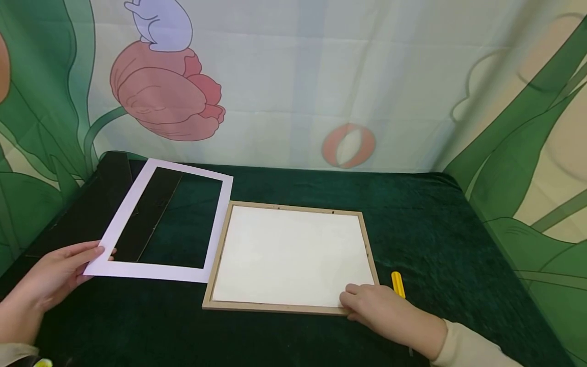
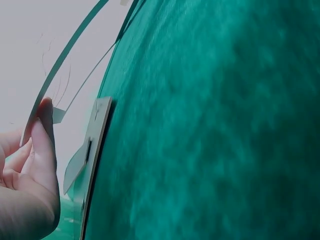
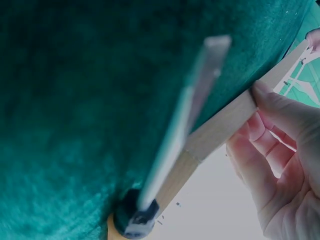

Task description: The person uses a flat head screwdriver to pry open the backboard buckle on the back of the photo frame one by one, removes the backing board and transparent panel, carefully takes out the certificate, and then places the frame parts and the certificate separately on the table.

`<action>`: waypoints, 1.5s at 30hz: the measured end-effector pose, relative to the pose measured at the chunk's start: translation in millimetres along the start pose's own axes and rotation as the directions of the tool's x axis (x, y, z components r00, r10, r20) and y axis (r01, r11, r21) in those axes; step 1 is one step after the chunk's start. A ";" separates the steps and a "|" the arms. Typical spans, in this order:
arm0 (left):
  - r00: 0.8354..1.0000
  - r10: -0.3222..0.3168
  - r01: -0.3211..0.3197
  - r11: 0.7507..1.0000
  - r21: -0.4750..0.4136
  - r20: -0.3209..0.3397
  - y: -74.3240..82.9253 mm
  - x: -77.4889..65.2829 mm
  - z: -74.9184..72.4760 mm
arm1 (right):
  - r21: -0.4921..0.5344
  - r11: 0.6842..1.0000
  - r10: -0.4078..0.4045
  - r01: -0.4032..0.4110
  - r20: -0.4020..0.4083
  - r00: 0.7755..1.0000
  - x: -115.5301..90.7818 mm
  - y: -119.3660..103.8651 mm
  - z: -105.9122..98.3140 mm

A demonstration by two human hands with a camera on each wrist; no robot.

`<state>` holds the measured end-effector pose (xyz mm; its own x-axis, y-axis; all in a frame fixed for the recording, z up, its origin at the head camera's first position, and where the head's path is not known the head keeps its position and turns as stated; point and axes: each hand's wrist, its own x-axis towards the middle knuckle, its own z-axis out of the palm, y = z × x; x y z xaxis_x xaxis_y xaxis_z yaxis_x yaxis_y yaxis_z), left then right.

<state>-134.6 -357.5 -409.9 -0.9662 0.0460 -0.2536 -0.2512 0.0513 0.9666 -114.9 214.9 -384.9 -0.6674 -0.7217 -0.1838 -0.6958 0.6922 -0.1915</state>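
Note:
My left hand pinches the lower left corner of a white picture mat, its thumb on top. The mat is raised at a tilt, its lower right part meeting a wooden picture frame. In the left wrist view the mat appears as a thin bowed strip between thumb and fingers. A white sheet fills the inside of the frame. At the frame's front right corner, my right hand grips the wooden edge, thumb along the outer side.
A yellow-handled screwdriver lies right of the frame, partly hidden by my right forearm; its metal shaft crosses the right wrist view. A black board lies at left, partly behind the mat. A printed curtain hangs behind the green cloth.

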 end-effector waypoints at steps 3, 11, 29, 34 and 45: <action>0.999 -0.024 0.025 0.999 -0.030 0.025 5.1 3.7 7.3 | 0.013 1.000 0.000 0.000 -0.001 1.000 -1.0 -0.6 -2.6; 0.995 -0.091 0.091 0.996 0.005 0.038 17.9 15.7 31.3 | 0.019 1.000 -0.008 0.007 0.011 1.000 -1.0 -0.5 -5.7; 0.995 0.098 -0.058 0.626 0.778 -0.005 35.5 34.8 80.4 | 0.013 1.000 -0.018 0.018 0.009 1.000 -0.1 0.1 -6.9; 0.996 0.088 -0.044 0.552 0.832 -0.006 38.2 34.1 86.4 | 0.005 1.000 -0.023 0.023 0.002 1.000 0.7 -1.3 -6.0; 0.982 0.187 -0.112 0.469 0.876 0.026 48.7 23.2 100.9 | 0.014 1.000 -0.016 0.016 -0.027 1.000 0.2 0.1 -4.1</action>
<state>-163.5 -253.3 -372.5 -0.9943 0.0806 -0.0697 0.0409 0.8926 0.4490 -116.2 214.9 -380.9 -0.6633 -0.7322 -0.1546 -0.7026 0.6804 -0.2084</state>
